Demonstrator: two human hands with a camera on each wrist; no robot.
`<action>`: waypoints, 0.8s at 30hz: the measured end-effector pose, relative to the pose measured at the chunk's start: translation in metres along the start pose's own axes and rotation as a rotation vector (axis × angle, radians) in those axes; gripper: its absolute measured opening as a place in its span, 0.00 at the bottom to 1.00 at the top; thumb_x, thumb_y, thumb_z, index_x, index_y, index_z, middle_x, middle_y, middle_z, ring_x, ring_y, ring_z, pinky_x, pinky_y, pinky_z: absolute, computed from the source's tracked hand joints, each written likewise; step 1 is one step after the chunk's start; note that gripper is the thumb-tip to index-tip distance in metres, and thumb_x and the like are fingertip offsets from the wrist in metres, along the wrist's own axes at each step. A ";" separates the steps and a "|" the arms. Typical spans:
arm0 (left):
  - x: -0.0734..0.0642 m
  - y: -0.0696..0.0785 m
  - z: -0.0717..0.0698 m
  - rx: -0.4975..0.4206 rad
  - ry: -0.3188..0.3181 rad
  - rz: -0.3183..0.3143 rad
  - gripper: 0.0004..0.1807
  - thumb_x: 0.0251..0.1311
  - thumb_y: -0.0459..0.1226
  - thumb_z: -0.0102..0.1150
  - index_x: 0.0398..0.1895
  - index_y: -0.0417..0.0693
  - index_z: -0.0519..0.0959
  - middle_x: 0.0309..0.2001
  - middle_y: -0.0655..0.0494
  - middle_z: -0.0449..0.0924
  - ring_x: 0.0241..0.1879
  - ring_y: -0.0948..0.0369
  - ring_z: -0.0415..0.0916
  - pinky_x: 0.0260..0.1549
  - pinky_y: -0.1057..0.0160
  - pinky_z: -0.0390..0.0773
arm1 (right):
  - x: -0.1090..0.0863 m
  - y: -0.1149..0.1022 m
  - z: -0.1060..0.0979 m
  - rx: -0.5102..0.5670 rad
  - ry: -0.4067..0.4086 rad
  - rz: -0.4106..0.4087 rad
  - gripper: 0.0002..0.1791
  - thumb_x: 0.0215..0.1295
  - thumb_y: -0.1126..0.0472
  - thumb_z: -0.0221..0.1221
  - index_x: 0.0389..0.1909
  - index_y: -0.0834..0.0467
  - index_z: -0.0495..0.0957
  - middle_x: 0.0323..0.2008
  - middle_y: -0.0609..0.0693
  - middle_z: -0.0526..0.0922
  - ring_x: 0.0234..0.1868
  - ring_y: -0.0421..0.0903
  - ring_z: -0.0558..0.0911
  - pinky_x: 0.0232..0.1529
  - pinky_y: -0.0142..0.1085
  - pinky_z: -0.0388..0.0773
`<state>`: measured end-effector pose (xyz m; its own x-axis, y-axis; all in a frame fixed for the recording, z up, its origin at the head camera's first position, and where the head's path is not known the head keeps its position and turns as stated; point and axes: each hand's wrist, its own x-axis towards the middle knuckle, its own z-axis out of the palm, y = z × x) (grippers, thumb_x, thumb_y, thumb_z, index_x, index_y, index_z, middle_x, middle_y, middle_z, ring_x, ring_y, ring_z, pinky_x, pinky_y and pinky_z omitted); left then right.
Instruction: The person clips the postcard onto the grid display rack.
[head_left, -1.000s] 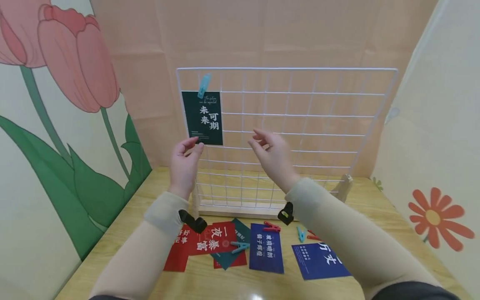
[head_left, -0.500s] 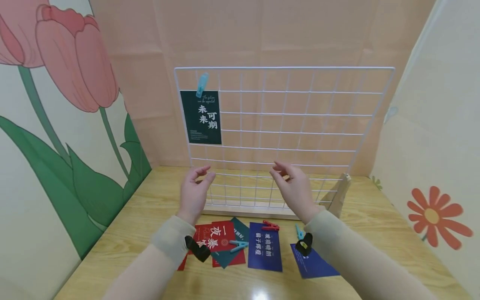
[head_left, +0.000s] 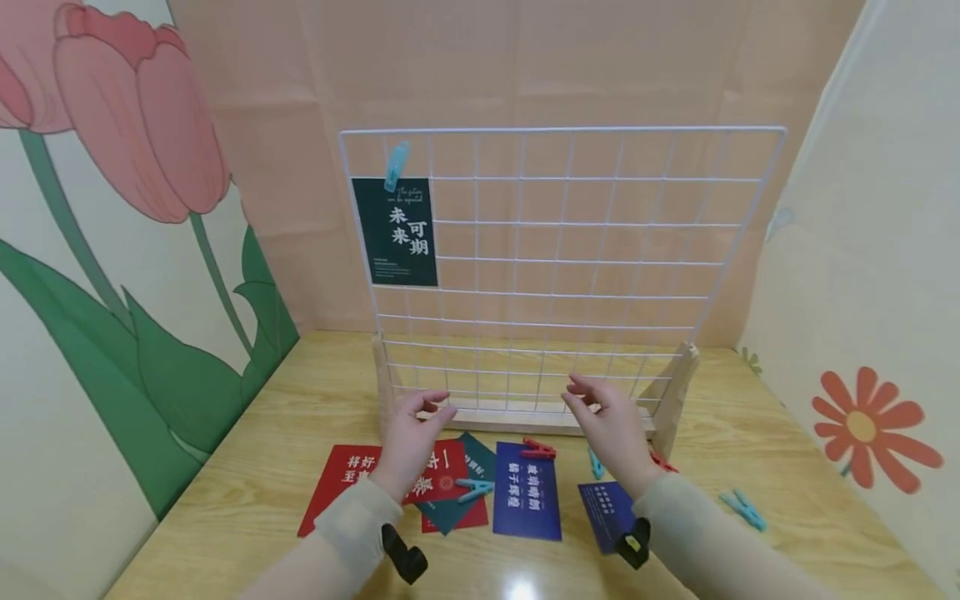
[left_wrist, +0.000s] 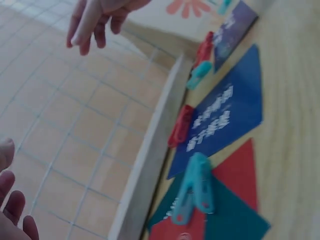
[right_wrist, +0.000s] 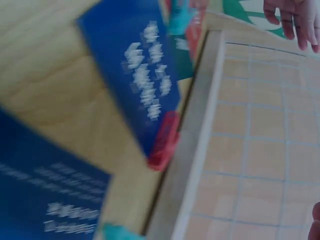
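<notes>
My left hand point(head_left: 408, 437) hovers over the red cards point(head_left: 326, 492), thumb and fingers loosely bent with nothing between them. Over the right-hand blue card point(head_left: 600, 504) is my right hand point(head_left: 613, 433), likewise holding nothing. Between them lie another blue card point(head_left: 527, 518), with a red clip point(head_left: 538, 451) at its top edge, and a green card point(head_left: 444, 518) with a light-blue clip point(head_left: 476, 490) on it. Behind, a dark green card point(head_left: 397, 262) with white characters hangs at the upper left of a white wire grid point(head_left: 570, 223), under a light-blue clip point(head_left: 396, 167).
The grid stands in a wooden base point(head_left: 510, 419) with side posts point(head_left: 675, 392). A loose light-blue clip point(head_left: 744, 510) lies at the right, and another red clip point(head_left: 663, 463) shows partly behind my right hand. Painted walls flank the wooden table point(head_left: 330, 400).
Both hands have come down from the grid toward the cards, the left away from the hung card's lower edge. The dark green card stays hanging under its clip.
</notes>
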<state>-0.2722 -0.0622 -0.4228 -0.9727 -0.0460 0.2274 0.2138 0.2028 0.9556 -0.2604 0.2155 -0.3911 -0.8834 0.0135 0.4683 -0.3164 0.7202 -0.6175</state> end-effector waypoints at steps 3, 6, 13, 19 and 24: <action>-0.008 -0.003 0.006 0.060 -0.054 -0.071 0.13 0.59 0.42 0.65 0.48 0.58 0.82 0.47 0.58 0.74 0.47 0.56 0.68 0.41 0.59 0.74 | -0.009 0.011 -0.001 -0.035 -0.042 0.028 0.21 0.67 0.53 0.60 0.58 0.57 0.77 0.46 0.51 0.84 0.39 0.45 0.78 0.32 0.34 0.76; -0.016 -0.005 0.012 0.103 -0.104 -0.120 0.13 0.59 0.43 0.66 0.48 0.59 0.81 0.48 0.60 0.74 0.47 0.56 0.68 0.44 0.59 0.74 | -0.017 0.023 -0.006 -0.050 -0.080 0.061 0.22 0.67 0.53 0.60 0.58 0.57 0.76 0.46 0.52 0.83 0.39 0.46 0.78 0.31 0.33 0.76; -0.025 -0.013 0.028 0.158 -0.206 -0.122 0.14 0.59 0.45 0.66 0.48 0.58 0.80 0.49 0.59 0.74 0.48 0.54 0.69 0.48 0.54 0.73 | -0.032 0.061 -0.027 -0.092 -0.114 0.125 0.21 0.68 0.55 0.59 0.58 0.60 0.75 0.46 0.56 0.83 0.39 0.49 0.81 0.33 0.36 0.79; -0.029 -0.020 0.041 0.188 -0.264 -0.098 0.16 0.58 0.45 0.67 0.49 0.54 0.81 0.49 0.57 0.76 0.49 0.52 0.70 0.46 0.53 0.72 | -0.046 0.095 -0.057 -0.212 -0.150 0.186 0.25 0.69 0.49 0.56 0.58 0.62 0.74 0.44 0.58 0.82 0.37 0.49 0.79 0.29 0.38 0.74; -0.032 -0.021 0.048 0.181 -0.284 -0.087 0.16 0.57 0.43 0.67 0.48 0.51 0.82 0.47 0.51 0.76 0.45 0.53 0.70 0.40 0.57 0.72 | -0.053 0.130 -0.084 -0.331 -0.130 0.190 0.26 0.69 0.50 0.56 0.56 0.67 0.74 0.43 0.64 0.82 0.36 0.56 0.82 0.29 0.45 0.76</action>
<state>-0.2498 -0.0180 -0.4595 -0.9783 0.1979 0.0615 0.1346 0.3813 0.9146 -0.2252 0.3669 -0.4429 -0.9585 0.0958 0.2685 -0.0331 0.8982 -0.4384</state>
